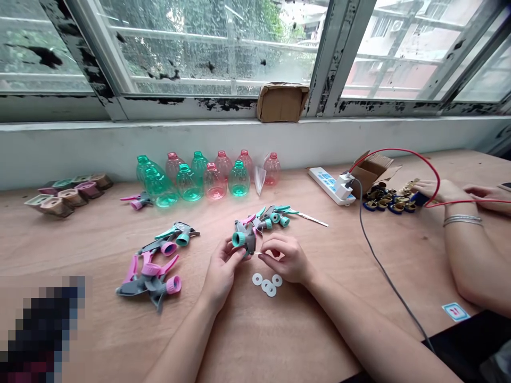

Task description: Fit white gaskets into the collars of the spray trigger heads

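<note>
My left hand (222, 266) is closed around a grey spray-trigger head with a teal cap (243, 238), held just above the wooden table (303, 330). My right hand (284, 256) pinches something small and thin at the head's right side; what it is I cannot make out. Three white washers (266, 283) lie on the table just below my right hand. A small heap of teal and pink trigger heads (272, 215) lies right behind my hands.
More trigger heads (155, 266) lie at the left. Teal and pink bottles (199, 178) stand by the wall, small tubs (67, 194) at far left. A power strip (331, 185), grey cable (383, 268), red wire and a cardboard box (371, 169) sit right, where another person's hands (439, 191) handle small parts.
</note>
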The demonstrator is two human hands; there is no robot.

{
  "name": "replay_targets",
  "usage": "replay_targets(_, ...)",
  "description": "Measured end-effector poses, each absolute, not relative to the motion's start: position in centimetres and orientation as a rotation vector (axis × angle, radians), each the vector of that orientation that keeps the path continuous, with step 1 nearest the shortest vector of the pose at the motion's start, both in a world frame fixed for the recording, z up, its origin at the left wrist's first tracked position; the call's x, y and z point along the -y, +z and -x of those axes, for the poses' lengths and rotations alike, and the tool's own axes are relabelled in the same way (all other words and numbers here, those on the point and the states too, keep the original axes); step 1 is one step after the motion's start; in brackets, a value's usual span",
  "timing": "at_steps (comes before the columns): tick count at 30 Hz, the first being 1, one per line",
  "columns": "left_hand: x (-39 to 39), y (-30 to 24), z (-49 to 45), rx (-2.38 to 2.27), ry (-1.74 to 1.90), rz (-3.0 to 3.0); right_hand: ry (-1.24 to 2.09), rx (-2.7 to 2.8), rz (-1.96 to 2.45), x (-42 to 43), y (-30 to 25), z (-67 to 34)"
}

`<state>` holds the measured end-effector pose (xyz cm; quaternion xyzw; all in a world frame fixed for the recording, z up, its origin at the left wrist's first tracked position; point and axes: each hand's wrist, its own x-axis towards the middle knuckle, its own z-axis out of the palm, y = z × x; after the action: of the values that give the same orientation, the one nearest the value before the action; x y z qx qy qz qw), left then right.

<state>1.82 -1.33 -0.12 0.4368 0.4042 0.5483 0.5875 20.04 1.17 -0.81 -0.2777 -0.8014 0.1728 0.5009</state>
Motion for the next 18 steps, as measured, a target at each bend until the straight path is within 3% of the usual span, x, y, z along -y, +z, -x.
replay_targets(11, 2.01, 0.37, -2.03, -0.828, 1.055, -0.985, 0.517, 2.023, 0.611, -1.07, -1.21, -20.22)
replay_targets(18, 1.58, -0.43, -2.07, -1.036, 1.217, -1.233, 0.727, 1.869, 0.666, -1.13, -1.44, -20.27)
